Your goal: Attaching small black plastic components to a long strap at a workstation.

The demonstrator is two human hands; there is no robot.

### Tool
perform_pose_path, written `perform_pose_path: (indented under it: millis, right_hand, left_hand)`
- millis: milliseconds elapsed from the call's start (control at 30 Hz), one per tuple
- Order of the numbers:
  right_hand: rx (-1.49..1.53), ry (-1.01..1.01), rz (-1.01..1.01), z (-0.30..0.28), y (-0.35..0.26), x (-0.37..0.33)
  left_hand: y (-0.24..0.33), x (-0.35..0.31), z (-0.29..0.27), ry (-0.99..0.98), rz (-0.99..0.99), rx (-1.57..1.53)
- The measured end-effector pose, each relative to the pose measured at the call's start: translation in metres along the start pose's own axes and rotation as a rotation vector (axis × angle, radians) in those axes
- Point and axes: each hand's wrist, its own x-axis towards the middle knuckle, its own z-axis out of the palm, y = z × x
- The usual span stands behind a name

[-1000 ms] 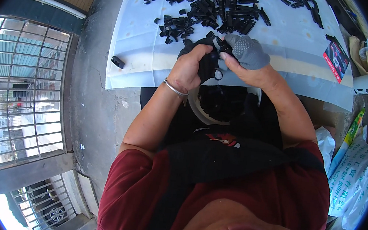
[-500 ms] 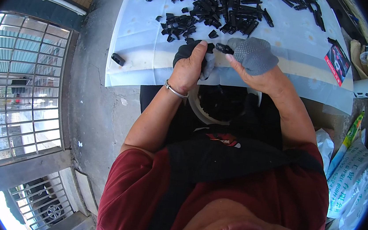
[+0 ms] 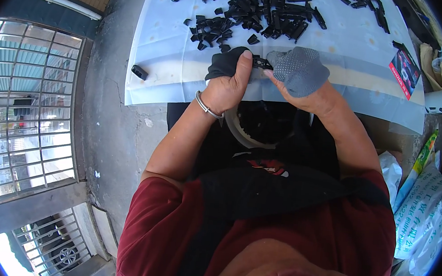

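A small black plastic part [image 3: 262,62] spans the gap between my two hands, above the near side of the table. My left hand [image 3: 231,72], in a black fingerless-style glove with the thumb bare, is closed on its left end. My right hand [image 3: 299,75], wearing a grey dotted glove, pinches the right end between bare thumb and covered fingers. Whether it is one part or two joined pieces cannot be made out. Beyond my hands lie a heap of short black pieces [image 3: 211,30] and a pile of longer black strips [image 3: 278,13].
White patterned sheeting [image 3: 170,53] covers the table. A lone black piece [image 3: 139,72] lies at its left, a red and black card [image 3: 404,73] at its right. Over my lap sits a pale bucket [image 3: 240,132] with black pieces inside. White sacks [image 3: 427,211] stand at the right.
My hands have come together. The black part in the right hand, apart from the left hand before, now meets the left hand's grip.
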Motion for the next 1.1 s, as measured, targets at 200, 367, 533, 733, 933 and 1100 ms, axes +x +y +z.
perform_pose_path:
  millis: [200, 367, 533, 733, 933, 1100]
  right_hand:
    - [0.057, -0.162, 0.03, 0.007, -0.006, 0.0]
    - [-0.002, -0.591, 0.098, -0.023, -0.009, 0.016]
    - [-0.323, -0.179, 0.439, -0.022, 0.048, 0.025]
    - [-0.454, -0.347, 0.362, -0.011, 0.046, 0.028]
    - [-0.405, -0.134, 0.154, -0.012, 0.068, 0.008]
    - [0.274, -0.015, 0.413, -0.014, 0.049, 0.009]
  left_hand:
    - [0.003, -0.015, 0.005, -0.004, 0.055, 0.163]
    - [-0.01, -0.014, -0.018, -0.151, -0.179, 0.04]
    - [-0.013, -0.001, -0.022, -0.209, -0.58, -0.445]
    - [-0.02, 0.004, -0.008, -0.208, -0.515, -0.883]
    - [-0.019, 0.002, 0.0, -0.038, -0.584, -0.931]
    - [-0.017, 0.005, -0.001, -0.117, -0.453, -0.651]
